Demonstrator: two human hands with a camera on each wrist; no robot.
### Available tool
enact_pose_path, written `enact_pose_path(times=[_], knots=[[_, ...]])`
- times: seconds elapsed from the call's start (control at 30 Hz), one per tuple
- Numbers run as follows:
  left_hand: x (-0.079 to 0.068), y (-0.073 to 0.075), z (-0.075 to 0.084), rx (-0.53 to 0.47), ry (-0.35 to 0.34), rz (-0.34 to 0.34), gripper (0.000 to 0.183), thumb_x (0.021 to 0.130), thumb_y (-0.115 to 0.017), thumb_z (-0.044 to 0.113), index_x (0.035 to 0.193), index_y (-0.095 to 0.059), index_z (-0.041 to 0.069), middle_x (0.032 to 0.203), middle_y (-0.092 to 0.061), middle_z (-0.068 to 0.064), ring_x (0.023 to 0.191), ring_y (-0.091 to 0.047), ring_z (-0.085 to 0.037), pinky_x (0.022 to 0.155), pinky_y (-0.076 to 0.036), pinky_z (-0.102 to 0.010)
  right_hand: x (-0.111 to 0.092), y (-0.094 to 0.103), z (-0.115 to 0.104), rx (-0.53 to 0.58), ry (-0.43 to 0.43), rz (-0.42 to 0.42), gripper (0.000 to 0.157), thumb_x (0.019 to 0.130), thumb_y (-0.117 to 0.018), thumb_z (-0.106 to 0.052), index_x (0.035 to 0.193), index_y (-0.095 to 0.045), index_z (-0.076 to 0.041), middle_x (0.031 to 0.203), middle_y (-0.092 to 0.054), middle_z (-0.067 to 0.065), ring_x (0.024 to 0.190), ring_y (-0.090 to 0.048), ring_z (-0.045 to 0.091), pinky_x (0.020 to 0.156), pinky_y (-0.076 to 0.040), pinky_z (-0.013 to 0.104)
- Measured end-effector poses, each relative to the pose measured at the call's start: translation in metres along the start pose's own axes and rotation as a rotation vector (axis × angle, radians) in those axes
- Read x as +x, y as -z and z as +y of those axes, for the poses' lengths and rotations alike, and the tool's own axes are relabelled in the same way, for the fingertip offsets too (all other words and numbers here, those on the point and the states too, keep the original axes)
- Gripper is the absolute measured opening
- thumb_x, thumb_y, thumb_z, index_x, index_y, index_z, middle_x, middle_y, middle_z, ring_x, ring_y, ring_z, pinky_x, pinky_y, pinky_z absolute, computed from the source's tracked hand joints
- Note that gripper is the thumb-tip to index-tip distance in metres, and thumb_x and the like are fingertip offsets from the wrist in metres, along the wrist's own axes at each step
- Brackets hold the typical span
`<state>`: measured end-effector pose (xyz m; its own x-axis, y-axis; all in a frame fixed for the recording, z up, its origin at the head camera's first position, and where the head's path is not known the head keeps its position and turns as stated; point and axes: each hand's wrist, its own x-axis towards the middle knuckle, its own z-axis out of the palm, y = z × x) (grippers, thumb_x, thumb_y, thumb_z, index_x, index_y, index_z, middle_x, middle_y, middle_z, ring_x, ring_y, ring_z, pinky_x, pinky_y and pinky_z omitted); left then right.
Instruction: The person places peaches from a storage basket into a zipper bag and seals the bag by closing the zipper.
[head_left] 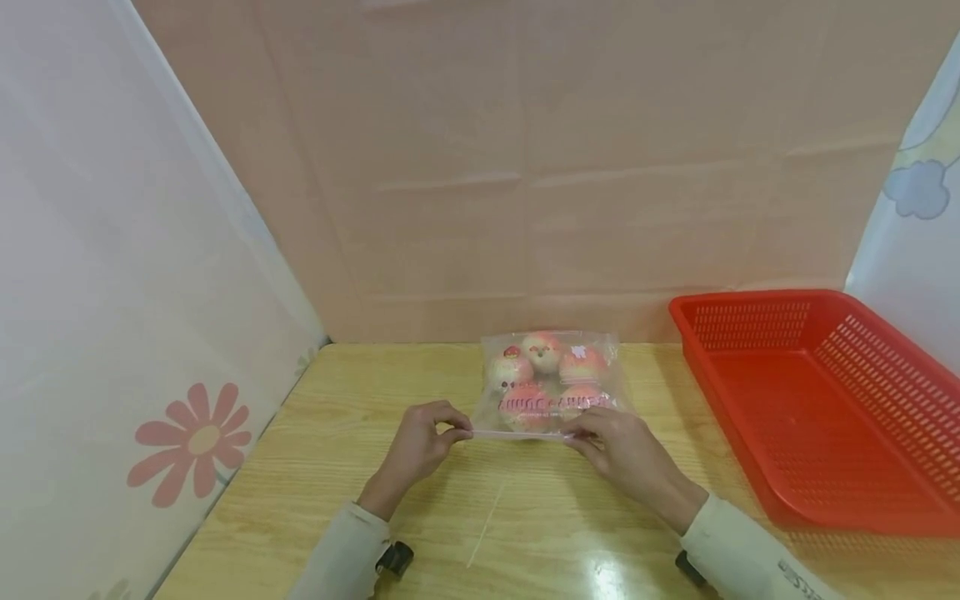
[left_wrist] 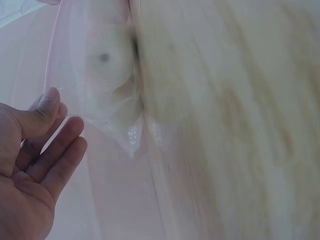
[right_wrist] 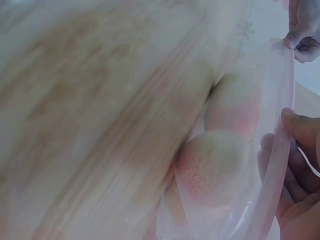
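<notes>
A clear zip bag (head_left: 517,435) printed with red lettering lies on the table with several red-and-cream peaches (head_left: 542,350) inside. Its pinkish zip edge runs along the side nearest the person. At the left corner of that edge, my left hand (head_left: 423,437) pinches the plastic between thumb and index finger; the other fingers are loosely bent in the left wrist view. Toward the right end, my right hand (head_left: 622,454) grips the zip edge, thumb on one side and fingers behind the film. Peaches (right_wrist: 215,167) show through the bag in the right wrist view.
A red plastic basket (head_left: 780,467) with slotted walls stands on the right of the wooden table (head_left: 315,500). A tan cloth (head_left: 450,167) hangs behind the table, and a white flowered curtain (head_left: 150,275) borders the left side.
</notes>
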<state>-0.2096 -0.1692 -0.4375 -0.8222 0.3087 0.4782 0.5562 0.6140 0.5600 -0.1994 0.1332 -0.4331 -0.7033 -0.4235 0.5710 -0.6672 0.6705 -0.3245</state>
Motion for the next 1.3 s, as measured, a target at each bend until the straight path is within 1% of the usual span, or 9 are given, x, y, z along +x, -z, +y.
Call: enact_pose_path(times=[0.07,0.23,0.3,0.47,0.57,0.8,0.93,1.1,1.3], knots=[[0.0000,0.0003,-0.0001,0.011,-0.001,0.004,0.009,0.078,-0.080,0.005,0.080,-0.077,0.013,0.079,-0.071,0.004,0.079,-0.069,-0.012,0.079,-0.061,-0.040,0.0008,0.0010,-0.0003,-0.004,-0.004,-0.008,0.020,0.077,-0.084,-0.009,0.092,-0.077,-0.019,0.085,-0.073,-0.010,0.076,-0.064,-0.001,0.069,-0.057,0.021],[0.0005,-0.0004,-0.0021,0.025,-0.016,0.004,0.009,0.079,-0.080,0.006,0.081,-0.077,0.013,0.079,-0.071,0.005,0.079,-0.069,-0.011,0.078,-0.060,-0.040,0.0007,0.0020,0.0013,-0.007,-0.009,-0.020,0.020,0.077,-0.084,-0.009,0.093,-0.077,-0.019,0.087,-0.074,-0.009,0.076,-0.066,0.001,0.069,-0.058,0.021],[0.0003,-0.0007,-0.0027,0.022,-0.016,-0.001,0.009,0.079,-0.080,0.005,0.081,-0.077,0.013,0.079,-0.071,0.004,0.079,-0.069,-0.012,0.077,-0.060,-0.041,-0.0004,0.0019,0.0018,-0.004,-0.007,-0.020,0.019,0.077,-0.084,-0.009,0.093,-0.077,-0.018,0.087,-0.074,-0.009,0.077,-0.066,0.001,0.069,-0.058,0.021],[0.0005,0.0010,-0.0017,0.029,-0.006,-0.004,0.010,0.078,-0.081,0.004,0.081,-0.077,0.012,0.080,-0.071,0.003,0.079,-0.069,-0.013,0.076,-0.060,-0.041,0.0001,0.0034,0.0011,-0.006,-0.009,-0.021,0.019,0.077,-0.084,-0.008,0.092,-0.077,-0.018,0.086,-0.074,-0.009,0.076,-0.065,0.001,0.069,-0.058,0.021],[0.0000,0.0009,-0.0023,0.034,-0.013,-0.002,0.010,0.077,-0.081,0.003,0.081,-0.077,0.012,0.080,-0.072,0.003,0.078,-0.070,-0.013,0.076,-0.060,-0.041,-0.0006,0.0038,0.0015,0.001,-0.008,-0.021,0.019,0.077,-0.084,-0.008,0.092,-0.077,-0.018,0.086,-0.073,-0.009,0.077,-0.065,0.001,0.069,-0.058,0.021],[-0.0002,0.0011,-0.0017,0.035,-0.042,0.001,0.010,0.077,-0.081,0.004,0.081,-0.077,0.011,0.080,-0.073,0.002,0.077,-0.070,-0.012,0.075,-0.061,-0.038,-0.0049,0.0036,0.0040,0.003,-0.010,-0.007,0.021,0.076,-0.084,-0.007,0.092,-0.077,-0.019,0.084,-0.070,-0.013,0.076,-0.064,-0.002,0.069,-0.058,0.020],[0.0001,0.0020,-0.0011,0.037,-0.040,0.001,0.009,0.077,-0.081,0.003,0.081,-0.077,0.011,0.080,-0.073,0.001,0.077,-0.070,-0.012,0.074,-0.061,-0.037,-0.0051,0.0041,0.0047,0.003,-0.003,-0.005,0.022,0.076,-0.084,-0.007,0.093,-0.077,-0.019,0.084,-0.070,-0.012,0.076,-0.064,-0.002,0.069,-0.057,0.019],[0.0008,0.0013,-0.0021,0.048,-0.050,0.008,0.009,0.077,-0.081,0.003,0.081,-0.077,0.011,0.080,-0.073,0.001,0.077,-0.070,-0.013,0.075,-0.061,-0.037,-0.0058,0.0059,0.0049,-0.004,-0.007,0.000,0.024,0.075,-0.085,-0.006,0.093,-0.077,-0.020,0.086,-0.072,-0.011,0.076,-0.065,-0.001,0.068,-0.058,0.020],[0.0005,0.0011,-0.0023,0.066,-0.047,0.015,0.011,0.076,-0.081,0.002,0.080,-0.077,0.011,0.078,-0.073,0.002,0.077,-0.069,-0.012,0.075,-0.061,-0.035,-0.0070,0.0078,0.0075,-0.013,0.001,0.012,0.023,0.074,-0.085,-0.007,0.092,-0.077,-0.021,0.086,-0.072,-0.013,0.076,-0.064,-0.001,0.068,-0.058,0.020]])
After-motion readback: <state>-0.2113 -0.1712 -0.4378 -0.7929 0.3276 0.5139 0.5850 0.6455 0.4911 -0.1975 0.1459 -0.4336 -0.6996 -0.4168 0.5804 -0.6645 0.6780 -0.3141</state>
